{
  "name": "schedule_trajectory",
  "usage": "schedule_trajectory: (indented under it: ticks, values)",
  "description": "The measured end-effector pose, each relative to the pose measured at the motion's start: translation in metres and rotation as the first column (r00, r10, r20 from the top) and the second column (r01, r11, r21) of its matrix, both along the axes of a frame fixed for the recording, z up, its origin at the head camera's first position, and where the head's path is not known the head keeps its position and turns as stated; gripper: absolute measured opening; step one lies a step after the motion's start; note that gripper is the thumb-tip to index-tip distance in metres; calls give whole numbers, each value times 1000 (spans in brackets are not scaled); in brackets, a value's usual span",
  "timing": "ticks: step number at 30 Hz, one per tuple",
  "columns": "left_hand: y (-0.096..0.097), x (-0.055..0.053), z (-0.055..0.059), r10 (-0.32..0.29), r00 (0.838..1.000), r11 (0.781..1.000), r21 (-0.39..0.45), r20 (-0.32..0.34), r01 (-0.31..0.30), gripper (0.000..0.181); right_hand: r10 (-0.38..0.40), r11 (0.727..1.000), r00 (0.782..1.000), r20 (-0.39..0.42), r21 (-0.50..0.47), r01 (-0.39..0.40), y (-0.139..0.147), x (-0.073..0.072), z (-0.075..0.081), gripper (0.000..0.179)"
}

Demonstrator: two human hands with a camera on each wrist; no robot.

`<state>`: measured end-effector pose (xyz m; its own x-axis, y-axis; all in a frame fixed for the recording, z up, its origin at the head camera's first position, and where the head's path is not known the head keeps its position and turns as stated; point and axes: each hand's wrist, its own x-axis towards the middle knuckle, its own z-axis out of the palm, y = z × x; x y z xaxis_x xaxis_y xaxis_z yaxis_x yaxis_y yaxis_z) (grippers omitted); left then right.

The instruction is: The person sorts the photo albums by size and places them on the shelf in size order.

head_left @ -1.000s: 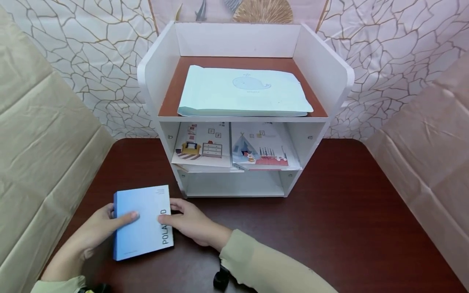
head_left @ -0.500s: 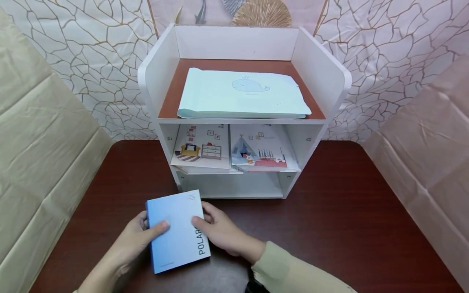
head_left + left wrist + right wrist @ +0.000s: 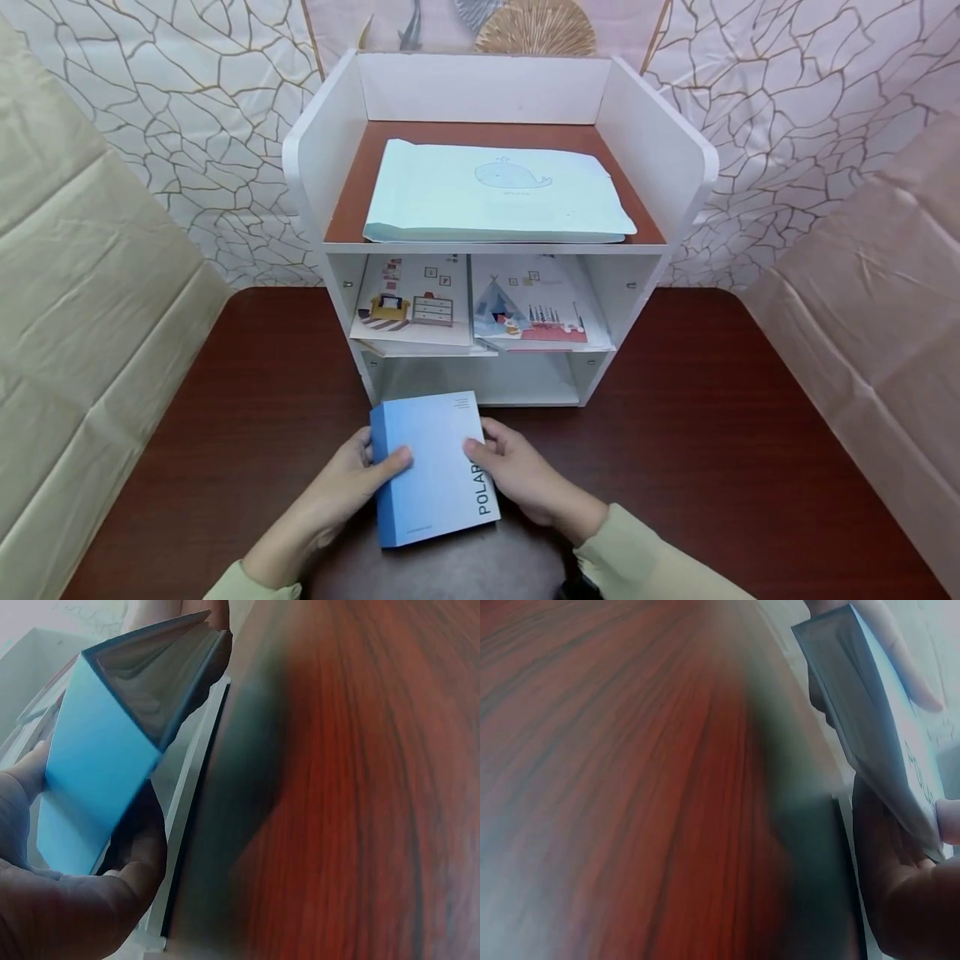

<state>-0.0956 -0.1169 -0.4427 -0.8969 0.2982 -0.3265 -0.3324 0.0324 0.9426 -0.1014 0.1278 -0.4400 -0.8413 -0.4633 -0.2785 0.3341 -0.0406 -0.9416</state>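
Both hands hold a thick light-blue photo album point(image 3: 437, 492), with dark letters beginning "POLAR" along its right edge. My left hand point(image 3: 341, 490) grips the spine side, thumb on the cover and fingers behind. My right hand point(image 3: 528, 483) pinches the opposite edge, its thumb over part of the lettering. In the left wrist view the blue spine of the album point(image 3: 94, 765) faces the camera, and loose sleeve-like pages show at its end. Seen from the right wrist, the album point(image 3: 877, 712) is raised above the table, tilted.
A white shelf unit point(image 3: 352, 329) stands just beyond the album. On its top lies a pale green whale-printed packet point(image 3: 450, 196); illustrated booklets point(image 3: 412, 321) fill the middle level. The lowest compartment point(image 3: 480, 379) is low and open-fronted. Dark red-brown tabletop point(image 3: 712, 433) surrounds it.
Both hands have carried the album rightward, from the left of the table to in front of the shelf unit. It has turned slightly, showing more of its spine.
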Motion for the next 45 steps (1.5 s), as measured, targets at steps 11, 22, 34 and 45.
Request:
schedule_trajectory:
  ticks: [11, 22, 34, 45]
  values:
    - [12, 5, -3, -63, 998, 996, 60, -7, 63, 72, -80, 996, 996, -41, 42, 82, 15, -8, -5, 47]
    - [23, 13, -5, -61, 998, 995, 72, -36, 63, 78, -207, 967, 977, -52, 142, 213, 24, -16, -8, 50]
    - [26, 10, -8, -81, 997, 980, 184, 11, 77, 84, -224, 963, 975, -8, 152, 223, 24, -19, -9, 53]
    - [25, 5, -7, -24, 998, 978, 207, 55, 12, 85, -192, 974, 981, 20, 125, 188, 25, -20, -11, 53]
